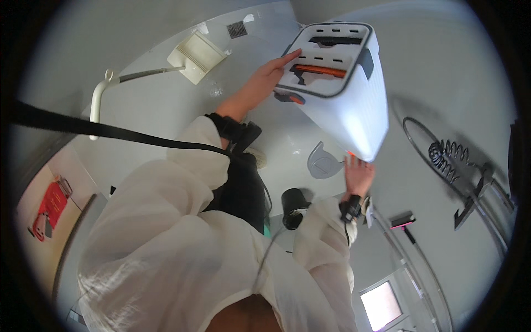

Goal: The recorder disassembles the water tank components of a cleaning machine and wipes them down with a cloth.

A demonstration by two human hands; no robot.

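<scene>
A tall white plastic case (356, 108) with a dark grey rim is tilted between my hands. Its top is open, showing slots, a black part (336, 40) and an orange part (321, 70) set in pale compartments. My left hand (269, 74) grips the case's left rim, with the index finger stretched over the inner surface. An orange-and-black latch (290, 98) sits just below it on the outside. My right hand (359, 174) supports the case's lower end, fingertips against it and partly hidden. Both wrists carry black strapped devices.
A cream long-handled dustpan (197, 56) lies near a floor drain (237, 30). Below the case are a grey flat object (323, 162) and a black bin (293, 207). A coiled hose (448, 157) and a pink-edged squeegee or broom (402, 220) stand right. A black strap (124, 135) crosses the left.
</scene>
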